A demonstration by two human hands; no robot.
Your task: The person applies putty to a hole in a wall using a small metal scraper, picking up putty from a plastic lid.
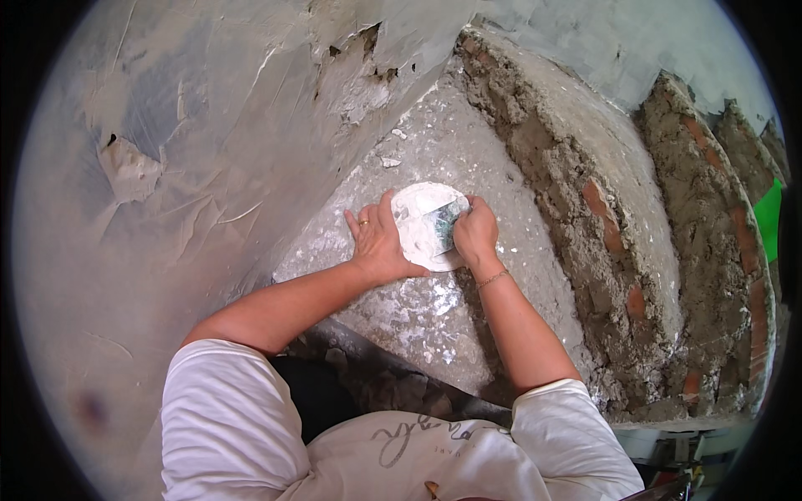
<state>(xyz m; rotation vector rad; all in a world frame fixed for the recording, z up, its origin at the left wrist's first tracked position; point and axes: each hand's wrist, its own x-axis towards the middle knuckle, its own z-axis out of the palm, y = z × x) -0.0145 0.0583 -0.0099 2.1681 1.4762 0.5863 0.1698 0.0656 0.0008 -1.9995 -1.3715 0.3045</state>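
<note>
A round white bowl (421, 253) holds white plaster-like paste, smeared over its inside. My left hand (381, 241) spans the bowl's left side, with the thumb at the near rim and the fingers at the far left rim. A ring is on one finger. My right hand (476, 230) grips a flat scraper blade (445, 227) at the bowl's right side. The blade lies over the paste, looking greenish and partly coated in white; any handle is hidden by my fingers. Beneath the bowl is a rough concrete step (382, 307) spotted with white.
A grey plastered wall (207, 156) with peeling patches and holes rises at the left. Rough concrete stairs with exposed brick (603, 213) climb at the right. Something bright green (767, 219) shows at the right rim. Rubble-like debris (401, 385) lies below the step's near edge.
</note>
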